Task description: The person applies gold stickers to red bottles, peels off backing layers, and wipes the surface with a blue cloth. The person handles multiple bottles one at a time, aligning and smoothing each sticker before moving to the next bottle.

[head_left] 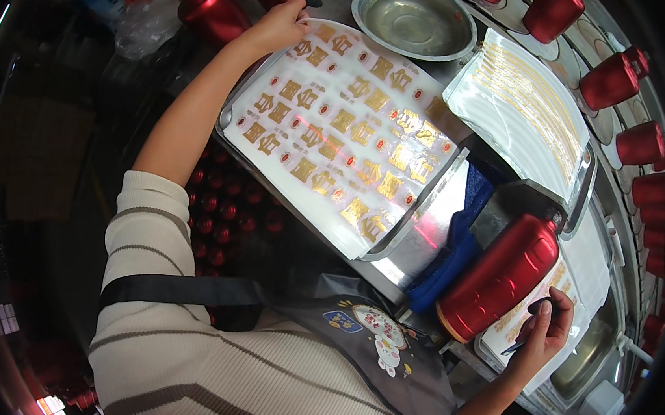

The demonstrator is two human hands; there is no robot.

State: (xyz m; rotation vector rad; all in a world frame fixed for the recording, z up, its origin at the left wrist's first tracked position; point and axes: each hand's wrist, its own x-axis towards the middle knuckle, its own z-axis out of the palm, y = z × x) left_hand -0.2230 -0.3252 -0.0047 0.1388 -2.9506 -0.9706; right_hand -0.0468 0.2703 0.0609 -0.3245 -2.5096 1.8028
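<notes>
A white sheet of gold-and-red decals [330, 140] lies across a shallow metal tray [392, 248] in front of me. My left hand [283, 25] is closed at the sheet's far left corner, pinching its edge. Something small and black [311, 0] shows at its fingertips. On the right, my right hand [547, 325] has its fingers curled round a thin dark tool [513, 347], whose kind I cannot make out. A black patch covers one fingertip. Just left of that hand, a glossy red bottle [500, 277] lies tilted over a blue cloth [451, 257].
A metal basin of water [414, 21] stands behind the tray. Beside it are fanned white sheets with gold lines [523, 106]. Red bottles [608, 81] line a curved conveyor at the right. Another red bottle [213, 14] and a plastic bag [147, 25] are far left.
</notes>
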